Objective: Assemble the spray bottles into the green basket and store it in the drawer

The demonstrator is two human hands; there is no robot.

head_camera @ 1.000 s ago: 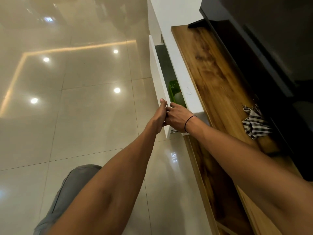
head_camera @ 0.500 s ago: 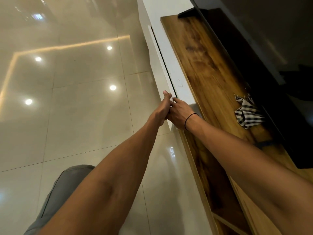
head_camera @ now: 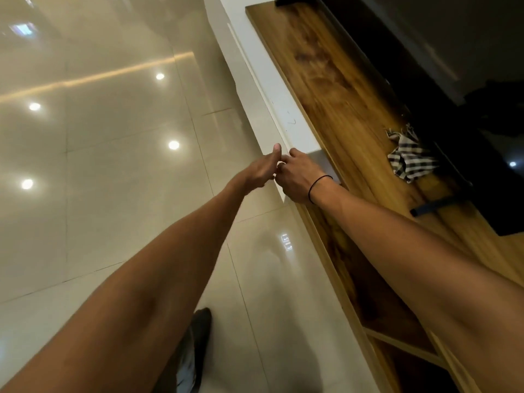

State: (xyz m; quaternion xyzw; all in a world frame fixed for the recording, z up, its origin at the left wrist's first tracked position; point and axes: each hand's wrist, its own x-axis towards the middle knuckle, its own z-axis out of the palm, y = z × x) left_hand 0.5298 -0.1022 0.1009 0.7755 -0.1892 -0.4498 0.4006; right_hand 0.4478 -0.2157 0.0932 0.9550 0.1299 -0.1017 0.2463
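The white drawer (head_camera: 255,89) is closed; its front lies flush with the white cabinet (head_camera: 295,114), and only a thin line shows between them. The long axis of the drawer front runs from the near end, at the hands, up and to the left toward the far top of the picture. With the drawer closed, nothing inside it can be seen, so the green basket and the spray bottles are not visible.

Both hands are at the near end of the drawer. The left hand (head_camera: 259,173) has its fingers straight and together, pointing up along the drawer front, and the fingertips touch the upper edge of the front. It grasps nothing. The right hand (head_camera: 295,180) is just beside it, touching it, with the fingers bent at the near corner of the cabinet. Whether these fingers hold the edge or only rest on it cannot be told. A thin black band (head_camera: 319,185) is around the right wrist.

Behind the white cabinet, a wooden table (head_camera: 334,89) runs in the same direction. On it lies a crumpled checked cloth (head_camera: 408,157), near the black television (head_camera: 425,66). The floor (head_camera: 99,165) is of glossy pale tiles with reflections of lamps.
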